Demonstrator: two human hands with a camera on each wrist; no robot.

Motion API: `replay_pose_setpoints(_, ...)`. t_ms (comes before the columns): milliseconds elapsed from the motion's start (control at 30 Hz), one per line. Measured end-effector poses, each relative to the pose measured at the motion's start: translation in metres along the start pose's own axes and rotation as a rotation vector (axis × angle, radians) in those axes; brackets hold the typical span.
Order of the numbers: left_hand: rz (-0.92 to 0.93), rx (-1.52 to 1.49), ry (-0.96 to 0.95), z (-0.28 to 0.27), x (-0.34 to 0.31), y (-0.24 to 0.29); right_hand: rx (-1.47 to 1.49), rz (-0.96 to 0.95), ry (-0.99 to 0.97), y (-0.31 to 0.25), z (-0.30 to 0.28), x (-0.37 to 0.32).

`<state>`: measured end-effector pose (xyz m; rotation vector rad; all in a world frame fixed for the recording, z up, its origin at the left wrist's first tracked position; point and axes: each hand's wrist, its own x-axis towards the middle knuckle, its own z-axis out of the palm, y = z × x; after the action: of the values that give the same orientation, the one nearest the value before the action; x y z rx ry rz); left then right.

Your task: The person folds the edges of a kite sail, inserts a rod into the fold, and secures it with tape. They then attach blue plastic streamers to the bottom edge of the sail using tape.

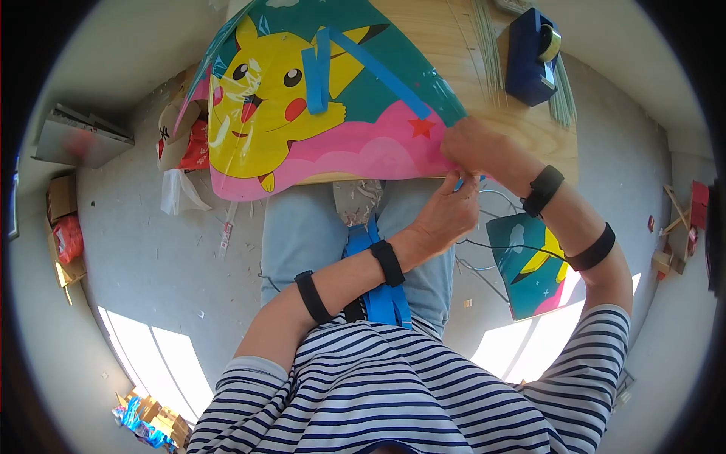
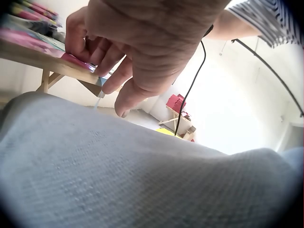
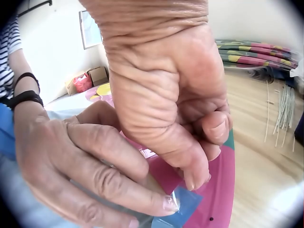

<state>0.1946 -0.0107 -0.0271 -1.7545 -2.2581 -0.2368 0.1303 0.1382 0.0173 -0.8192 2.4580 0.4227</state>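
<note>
A printed plastic sheet (image 1: 363, 151) with a yellow cartoon figure on pink and green lies over the table's front edge. At its near right corner my two hands meet over a short blue strip (image 3: 178, 216), with a shiny clear piece on it like tape. My left hand (image 1: 448, 216) pinches the strip from the near side, its thumb hidden in the right wrist view. Curled fingers of my right hand (image 1: 473, 147) pinch at the strip's far end, right at the sheet's border. A longer blue ribbon (image 1: 378, 72) lies folded across the sheet.
On the wooden table (image 1: 446, 45) stand a blue tape dispenser (image 1: 533, 57) and a bundle of thin pale sticks (image 1: 490, 45). More blue strips (image 1: 386, 303) hang over my lap. A second printed sheet (image 1: 522, 265) is low on the right, near wire loops (image 1: 484, 276).
</note>
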Motion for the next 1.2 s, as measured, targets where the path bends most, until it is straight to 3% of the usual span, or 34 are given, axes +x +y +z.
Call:
replay_pose_setpoints(633, 0.019, -0.011, -0.071, 0.002, -0.001, 0.003, 0.040, 0.065, -0.024, 0.002, 0.012, 0.001)
replay_pose_setpoints(700, 0.012, -0.025, -0.081, 0.002, -0.001, 0.003, 0.037, 0.093, 0.043, 0.002, 0.013, -0.002)
replay_pose_setpoints(800, -0.007, -0.080, -0.066, 0.003, -0.001, 0.003, 0.063, 0.131, -0.031, 0.003, 0.006, -0.006)
replay_pose_setpoints(900, -0.010, -0.095, -0.069, 0.001, -0.001, 0.003, 0.110, 0.156, 0.045, 0.005, 0.010, -0.011)
replay_pose_setpoints(1133, -0.012, -0.119, -0.077, 0.000, -0.001, 0.002, 0.204, 0.259, -0.007, 0.005, 0.004, -0.017)
replay_pose_setpoints(1200, -0.005, -0.120, -0.073, 0.000, -0.001, 0.001, 0.206, 0.369, 0.195, 0.008, 0.016, -0.019)
